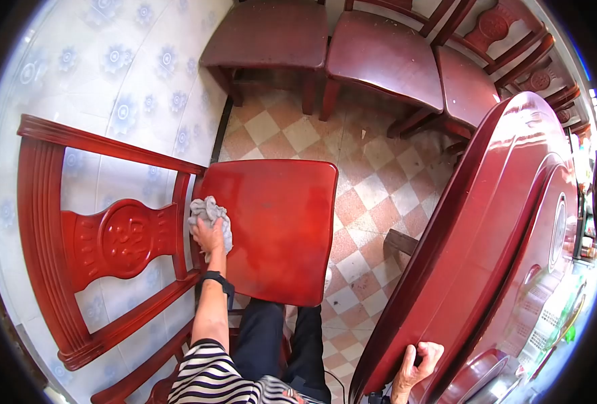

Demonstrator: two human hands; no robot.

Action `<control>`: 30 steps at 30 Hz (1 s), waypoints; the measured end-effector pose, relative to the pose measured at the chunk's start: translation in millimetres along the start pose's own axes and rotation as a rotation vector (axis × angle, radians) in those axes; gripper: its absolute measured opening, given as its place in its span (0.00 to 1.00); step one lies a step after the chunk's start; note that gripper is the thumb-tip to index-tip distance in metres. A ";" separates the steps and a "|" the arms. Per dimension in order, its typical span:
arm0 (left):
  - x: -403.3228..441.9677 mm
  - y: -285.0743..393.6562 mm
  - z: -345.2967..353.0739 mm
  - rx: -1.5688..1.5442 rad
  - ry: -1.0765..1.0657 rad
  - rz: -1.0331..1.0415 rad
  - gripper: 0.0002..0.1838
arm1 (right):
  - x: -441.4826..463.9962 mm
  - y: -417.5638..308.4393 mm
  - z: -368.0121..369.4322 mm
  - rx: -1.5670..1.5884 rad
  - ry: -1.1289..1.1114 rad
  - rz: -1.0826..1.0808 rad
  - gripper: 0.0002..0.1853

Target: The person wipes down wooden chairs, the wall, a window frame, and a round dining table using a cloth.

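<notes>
My left hand (pixel 209 237) is closed on a crumpled grey-white cloth (pixel 211 212). The cloth lies against the glossy red wooden seat (pixel 275 229) of a chair, at the edge by its backrest. A carved oval panel (pixel 124 239) sits in the middle of that backrest, to the left of my hand. On my left wrist is a dark band (pixel 219 283). My right hand (pixel 421 363) is curled with its fingers folded in, at the near edge of a dark red round table (pixel 446 269); nothing shows in it.
Several dark wooden chairs (pixel 382 57) stand along the far side. A tiled wall (pixel 123 81) with blue flowers rises on the left. Checkered floor tiles (pixel 369 192) show between chair and table. A white perforated basket (pixel 537 316) is on the table at right.
</notes>
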State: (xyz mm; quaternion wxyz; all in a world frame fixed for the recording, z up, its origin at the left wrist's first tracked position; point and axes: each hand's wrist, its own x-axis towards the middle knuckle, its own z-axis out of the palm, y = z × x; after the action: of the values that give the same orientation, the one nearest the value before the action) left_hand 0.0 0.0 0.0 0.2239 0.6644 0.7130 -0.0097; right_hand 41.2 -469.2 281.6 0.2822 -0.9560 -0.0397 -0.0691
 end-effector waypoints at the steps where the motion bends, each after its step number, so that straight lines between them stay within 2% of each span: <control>1: -16.2 9.3 3.6 0.033 0.056 0.127 0.39 | -1.3 -4.5 -13.7 -0.010 -0.021 0.020 0.08; 2: -34.7 20.1 9.3 0.061 0.109 0.254 0.35 | -2.0 -10.4 -28.1 -0.024 -0.041 0.038 0.08; 3: 6.9 44.3 26.3 0.115 0.276 0.426 0.33 | -0.8 -3.9 33.6 0.062 -0.043 0.058 0.07; 4: -15.7 58.5 48.9 0.172 0.301 0.650 0.32 | 3.5 -0.8 25.6 0.010 -0.032 -0.044 0.07; 5: -41.5 84.7 58.2 0.092 0.284 0.847 0.30 | 6.3 3.0 22.7 -0.029 -0.021 -0.147 0.07; 7: -106.1 128.8 68.8 0.088 0.015 0.955 0.30 | 4.5 8.6 20.6 -0.026 -0.015 -0.099 0.07; 8: -131.8 126.6 78.7 0.059 -0.011 1.047 0.29 | 6.0 4.1 19.9 -0.035 -0.015 -0.064 0.07; 10: -165.3 106.7 79.3 0.066 -0.152 1.220 0.28 | 5.2 -0.4 19.3 -0.037 -0.026 -0.013 0.07; 12: -181.9 83.1 68.1 0.005 -0.404 1.364 0.26 | 6.6 -6.1 18.9 -0.025 -0.037 0.001 0.07; 15: -175.8 49.2 56.6 -0.008 -0.543 1.580 0.22 | 8.8 -11.2 17.1 -0.033 -0.047 0.015 0.06; 17: -141.3 62.8 44.3 -0.120 -0.593 1.408 0.17 | 10.7 -8.9 16.9 -0.068 -0.048 -0.036 0.06; 18: -118.9 88.6 26.9 -0.317 -0.219 1.532 0.14 | 10.1 -6.4 18.2 -0.059 -0.041 -0.016 0.05; 19: -90.1 106.3 16.3 -0.349 -0.105 1.463 0.13 | 8.7 -7.0 17.5 -0.065 -0.053 -0.006 0.05; 20: -60.5 114.2 19.6 -0.168 -0.072 1.220 0.16 | 8.6 -9.3 17.5 -0.053 -0.053 0.038 0.05; 21: -37.5 131.0 19.8 -0.147 -0.053 1.024 0.19 | 8.0 -10.4 18.1 -0.039 -0.048 0.083 0.05; 22: -7.4 137.2 39.0 -0.130 0.099 1.034 0.23 | 6.3 -9.2 18.0 -0.020 -0.045 0.120 0.05; 24: 0.5 157.2 53.3 -0.165 -0.005 0.851 0.20 | 8.8 -10.0 17.6 -0.042 -0.048 0.095 0.05; 26: -34.2 169.5 64.2 0.156 0.126 0.988 0.21 | 9.2 -8.3 16.9 -0.064 -0.049 0.048 0.06; 27: -51.1 168.5 79.5 0.196 0.151 1.086 0.19 | 8.4 -3.8 16.3 -0.095 -0.068 0.008 0.06; 30: -103.0 169.8 81.9 0.107 -0.002 1.075 0.20 | 1.9 5.0 19.1 0.005 -0.044 -0.013 0.06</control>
State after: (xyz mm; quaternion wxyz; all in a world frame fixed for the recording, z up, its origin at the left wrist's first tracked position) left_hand 188.4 -102.8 8.7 0.1639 0.9461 0.2707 0.0693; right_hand 45.7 -463.0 263.3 0.2833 -0.9563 -0.0524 -0.0499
